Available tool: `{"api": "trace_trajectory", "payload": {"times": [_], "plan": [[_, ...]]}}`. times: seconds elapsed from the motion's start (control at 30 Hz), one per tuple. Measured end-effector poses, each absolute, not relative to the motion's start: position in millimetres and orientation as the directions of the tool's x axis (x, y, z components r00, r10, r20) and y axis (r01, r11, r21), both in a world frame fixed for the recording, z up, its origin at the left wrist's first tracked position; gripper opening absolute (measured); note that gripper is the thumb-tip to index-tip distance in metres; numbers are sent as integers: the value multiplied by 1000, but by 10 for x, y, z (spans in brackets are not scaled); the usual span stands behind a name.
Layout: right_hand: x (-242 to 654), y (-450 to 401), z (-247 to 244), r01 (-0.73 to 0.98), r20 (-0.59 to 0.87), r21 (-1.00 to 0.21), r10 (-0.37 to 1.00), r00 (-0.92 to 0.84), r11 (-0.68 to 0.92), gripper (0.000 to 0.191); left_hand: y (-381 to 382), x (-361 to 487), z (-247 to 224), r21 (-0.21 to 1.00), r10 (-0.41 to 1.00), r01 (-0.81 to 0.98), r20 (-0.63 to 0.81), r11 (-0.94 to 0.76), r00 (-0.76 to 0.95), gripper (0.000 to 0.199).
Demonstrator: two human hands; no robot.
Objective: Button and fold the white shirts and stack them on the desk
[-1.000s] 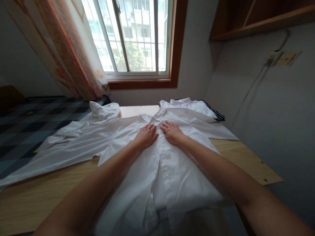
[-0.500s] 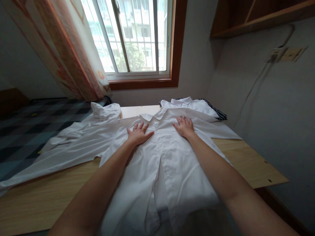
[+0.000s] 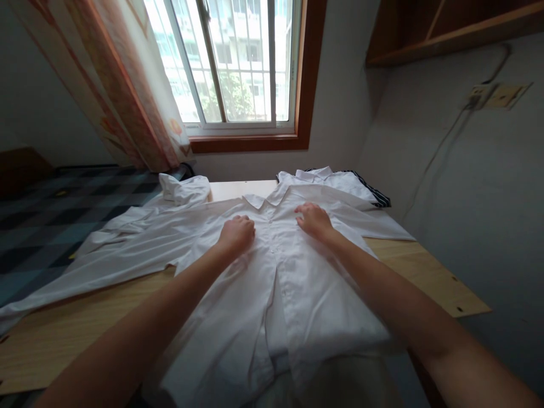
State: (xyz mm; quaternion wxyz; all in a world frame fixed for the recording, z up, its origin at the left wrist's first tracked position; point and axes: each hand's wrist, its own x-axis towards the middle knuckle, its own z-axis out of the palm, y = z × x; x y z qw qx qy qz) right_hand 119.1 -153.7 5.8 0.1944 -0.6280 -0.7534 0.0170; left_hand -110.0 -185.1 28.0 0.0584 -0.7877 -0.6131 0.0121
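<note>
A white long-sleeved button-up shirt lies front side up before me, its collar toward the window and its hem falling over the near board edge. My left hand is over the chest on the left side of the button line; its fingers bend downward and their tips are hidden. On the other side of the buttons, my right hand hovers at or just above the cloth, loosely curved, with thumb and fingers apart and nothing in it. Whether either hand touches the fabric is hard to tell.
The shirt rests on a wooden board. Folded white and striped clothes are at the back right, and a crumpled white cloth at the back left. A checked bed is on the left; a wooden shelf hangs upper right.
Both hands lay flat with fingers spread on the shirt; now they have lifted somewhat and their fingers have curled. The left hand's fingers have bent the most. The shirt lies nearly the same.
</note>
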Motion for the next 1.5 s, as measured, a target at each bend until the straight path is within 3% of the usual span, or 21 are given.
{"api": "trace_trajectory", "payload": {"times": [0.1, 0.17, 0.3, 0.43, 0.57, 0.8, 0.93, 1.0, 1.1, 1.23, 1.33, 1.5], "plan": [[978, -1832, 104, 815, 206, -453, 931, -300, 363, 19, -2072, -1006, 275, 34, 921, 921, 51, -387, 385, 29], [846, -2014, 66, 739, 152, -558, 921, -357, 379, 17, -2160, -954, 201, 136, 928, 918, 55, -373, 369, 28], [713, -2205, -44, 712, 158, -604, 929, -335, 359, 13, -2172, -930, 22, 313, 958, 906, 70, -284, 276, 25], [767, -2187, -61, 670, 146, -665, 937, -318, 331, 10, -2104, -983, -85, 416, 950, 856, 91, -308, 297, 24], [854, -2148, -38, 646, 80, -703, 936, -342, 297, 12, -2095, -1011, -132, 457, 938, 820, 122, -344, 326, 27], [809, -2212, -106, 713, 126, -622, 940, -316, 324, 25, -2112, -1007, -146, 533, 920, 756, 125, -378, 372, 35], [788, -2237, -131, 754, 165, -576, 948, -272, 317, 12, -2111, -1029, -121, 533, 911, 752, 95, -387, 402, 46], [819, -2224, -118, 730, 141, -613, 951, -275, 302, 4, -2124, -1033, -103, 530, 909, 752, 97, -392, 405, 44], [893, -2179, -74, 635, 97, -722, 949, -299, 274, 9, -2145, -1024, -91, 520, 910, 758, 106, -395, 401, 34], [913, -2128, -53, 366, 64, -912, 944, -323, 187, 10, -2150, -1008, -112, 513, 921, 771, 124, -378, 369, 30], [847, -2118, -125, 174, 54, -978, 945, -323, 115, 16, -2150, -999, -124, 506, 932, 786, 131, -355, 337, 25], [783, -2113, -245, 201, -75, -980, 941, -329, -8, 13, -2172, -997, -111, 482, 927, 794, 143, -371, 347, 15]]}}
